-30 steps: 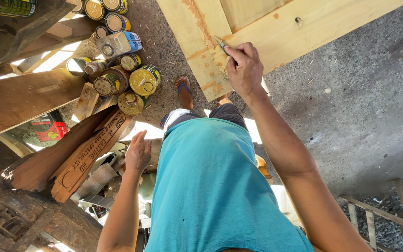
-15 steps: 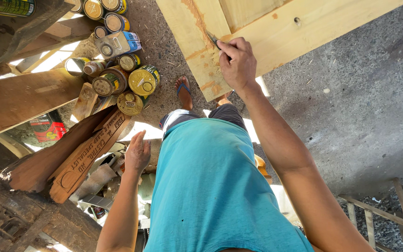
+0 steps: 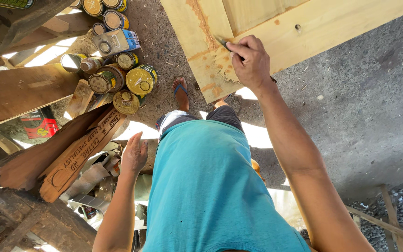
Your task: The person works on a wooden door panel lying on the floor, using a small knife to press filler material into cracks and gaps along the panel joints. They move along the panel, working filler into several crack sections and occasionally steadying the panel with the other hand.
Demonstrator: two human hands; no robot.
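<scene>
My right hand (image 3: 252, 60) grips a small flat-bladed tool (image 3: 222, 42), its tip pressed on a pale wooden panel (image 3: 313, 28) near the panel's lower left corner. Orange-brown filler streaks and dabs mark the wood around the blade. My left hand (image 3: 134, 155) hangs at my side with fingers loosely apart, holding nothing, above a clutter of wood scraps. My teal shirt (image 3: 211, 191) fills the lower middle, and one sandalled foot (image 3: 181, 91) shows on the ground below the panel.
Several round paint tins (image 3: 141, 79) and a rectangular can (image 3: 116, 42) stand on the dirt at upper left. Dark carved wooden boards (image 3: 78, 156) and thick planks (image 3: 19, 91) lie at left. Grey concrete floor (image 3: 364, 102) spreads to the right, with thin slats at lower right.
My right hand has slid the tool slightly up and left along the panel, then back a little. My left hand has stayed at my side.
</scene>
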